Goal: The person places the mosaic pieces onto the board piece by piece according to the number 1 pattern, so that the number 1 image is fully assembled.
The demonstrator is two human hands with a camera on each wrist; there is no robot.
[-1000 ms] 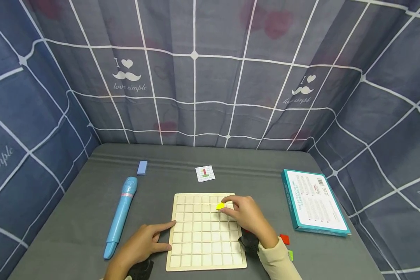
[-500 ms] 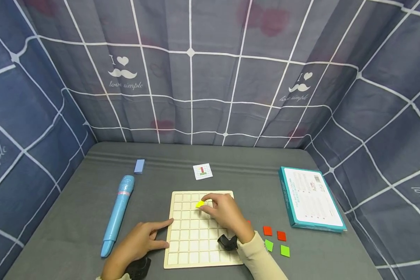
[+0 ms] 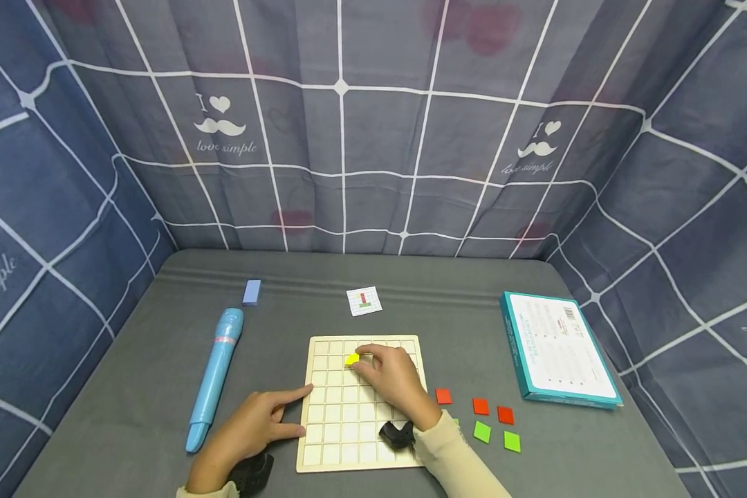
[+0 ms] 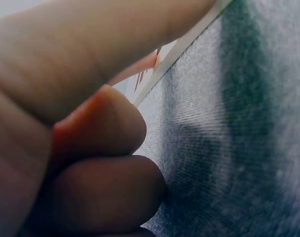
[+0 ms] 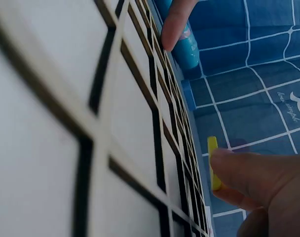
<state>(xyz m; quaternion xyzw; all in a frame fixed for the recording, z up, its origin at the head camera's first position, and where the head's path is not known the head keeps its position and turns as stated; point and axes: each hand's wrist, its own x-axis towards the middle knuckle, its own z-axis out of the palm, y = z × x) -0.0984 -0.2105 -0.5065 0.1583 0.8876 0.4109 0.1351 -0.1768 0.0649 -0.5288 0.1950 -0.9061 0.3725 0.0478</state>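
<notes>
My right hand [image 3: 393,379] pinches a small yellow square tile [image 3: 352,360] between thumb and fingers, over the upper rows of a wooden grid board [image 3: 330,413]. In the right wrist view the yellow tile [image 5: 214,163] stands on edge between the fingertips, close to the board. My left hand [image 3: 258,423] touches the board's left edge with index finger and thumb extended; in the left wrist view its other fingers [image 4: 105,192] are curled beneath. Several red tiles [image 3: 481,406] and green tiles [image 3: 512,441] lie right of the board, one green partly hidden by the right sleeve.
A card with a coloured pattern [image 3: 364,301] lies behind the board. Left of it are a blue tube-shaped case [image 3: 214,380] and a small blue block [image 3: 252,292]. A teal-edged box [image 3: 563,349] lies at the right. Curtains enclose the grey table.
My right hand has carried the yellow tile leftward across the board's upper rows, then barely shifted. The red and green tiles its arm covered now show. The left hand stays at the board's edge.
</notes>
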